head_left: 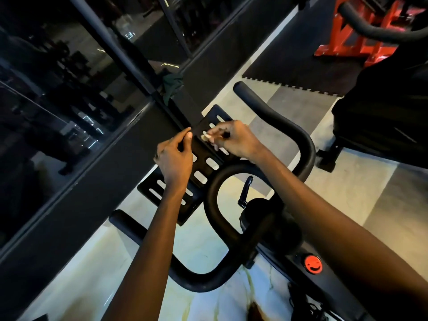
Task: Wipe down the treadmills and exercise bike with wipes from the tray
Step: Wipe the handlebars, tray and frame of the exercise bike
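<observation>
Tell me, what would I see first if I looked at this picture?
First you would see two bare arms reaching to the middle. There the right hand pinches a small pale wipe on the black slotted tray of the exercise bike, and the left hand grips the tray's edge. Next come the bright red knob low on the right and the red machine in the top right corner.

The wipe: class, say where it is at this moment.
In the head view, just above centre, the small pale wipe is pinched in the right hand at the bike's slotted black plate, just right of the left hand.
</observation>
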Demonstrator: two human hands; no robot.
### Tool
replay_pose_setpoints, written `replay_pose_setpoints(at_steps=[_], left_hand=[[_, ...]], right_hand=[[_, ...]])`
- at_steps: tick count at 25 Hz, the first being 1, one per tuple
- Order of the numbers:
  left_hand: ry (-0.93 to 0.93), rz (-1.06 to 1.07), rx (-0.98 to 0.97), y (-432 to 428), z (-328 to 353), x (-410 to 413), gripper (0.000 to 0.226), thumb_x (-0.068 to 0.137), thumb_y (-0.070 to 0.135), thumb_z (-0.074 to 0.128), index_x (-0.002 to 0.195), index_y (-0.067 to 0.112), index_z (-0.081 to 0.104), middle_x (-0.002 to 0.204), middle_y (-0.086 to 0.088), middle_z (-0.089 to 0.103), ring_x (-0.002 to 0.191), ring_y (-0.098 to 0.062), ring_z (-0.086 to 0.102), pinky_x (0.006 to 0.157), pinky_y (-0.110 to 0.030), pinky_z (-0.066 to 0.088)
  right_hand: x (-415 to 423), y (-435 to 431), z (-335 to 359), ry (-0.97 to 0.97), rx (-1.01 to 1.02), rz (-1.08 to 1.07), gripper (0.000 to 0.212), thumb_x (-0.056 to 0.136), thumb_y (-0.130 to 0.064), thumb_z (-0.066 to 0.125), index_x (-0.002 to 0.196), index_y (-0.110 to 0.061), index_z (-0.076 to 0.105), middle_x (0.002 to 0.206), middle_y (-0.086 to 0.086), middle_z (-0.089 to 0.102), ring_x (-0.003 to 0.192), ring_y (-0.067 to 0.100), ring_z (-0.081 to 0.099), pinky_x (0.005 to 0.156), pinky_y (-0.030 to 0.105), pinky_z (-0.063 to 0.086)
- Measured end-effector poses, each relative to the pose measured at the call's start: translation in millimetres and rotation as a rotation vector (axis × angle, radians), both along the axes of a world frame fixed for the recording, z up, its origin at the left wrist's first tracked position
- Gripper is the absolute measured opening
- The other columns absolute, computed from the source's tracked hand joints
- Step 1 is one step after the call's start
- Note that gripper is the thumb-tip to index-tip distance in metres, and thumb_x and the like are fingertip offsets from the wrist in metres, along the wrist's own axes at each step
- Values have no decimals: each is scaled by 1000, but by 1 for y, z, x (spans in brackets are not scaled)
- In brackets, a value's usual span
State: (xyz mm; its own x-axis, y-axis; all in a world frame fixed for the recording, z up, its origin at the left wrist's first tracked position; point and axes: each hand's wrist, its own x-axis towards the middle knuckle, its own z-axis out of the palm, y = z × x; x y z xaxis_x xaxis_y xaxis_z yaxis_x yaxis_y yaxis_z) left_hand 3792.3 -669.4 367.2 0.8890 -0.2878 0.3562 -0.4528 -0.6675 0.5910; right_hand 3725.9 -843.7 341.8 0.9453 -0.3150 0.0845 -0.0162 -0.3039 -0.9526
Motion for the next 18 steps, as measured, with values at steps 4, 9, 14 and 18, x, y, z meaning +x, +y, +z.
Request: replay_pose_setpoints(at_steps=[4, 9, 14, 18], left_hand=[[-138, 77, 58, -7, -1, -15, 28, 100, 37, 58, 126, 34, 69, 113, 21, 66, 120, -5, 46, 107, -34, 20], [-186, 53, 18, -7, -8, -14, 29, 99, 39, 57, 123, 30, 71, 107, 31, 58, 114, -9, 57, 107, -50, 40], [-164, 51, -10, -6, -11, -13, 31, 99, 41, 55, 123, 31, 71, 108, 27, 64, 109, -2, 51, 95, -53, 50], [-166, 37, -5, -5, -9, -12, 30, 100, 39, 56, 124, 30, 71, 111, 12, 73, 107, -5, 52, 92, -52, 52]], right_hand=[[15, 13, 8, -110, -86, -10, 19, 94, -20, 70, 109, -27, 77, 104, -17, 73, 94, -6, 62, 85, 6, 43], [-11, -12, -7, 28, -135, 109, 16, 88, -16, 75, 104, -19, 79, 99, -14, 72, 86, -8, 60, 70, -1, 38], [-19, -32, 1, 314, -278, 331, 15, 89, -10, 72, 101, -15, 78, 98, -7, 73, 84, 1, 61, 65, 7, 41], [-5, -21, 11, 207, -337, 166, 10, 87, -12, 74, 95, -17, 78, 96, -7, 74, 93, 8, 67, 78, 16, 52]])
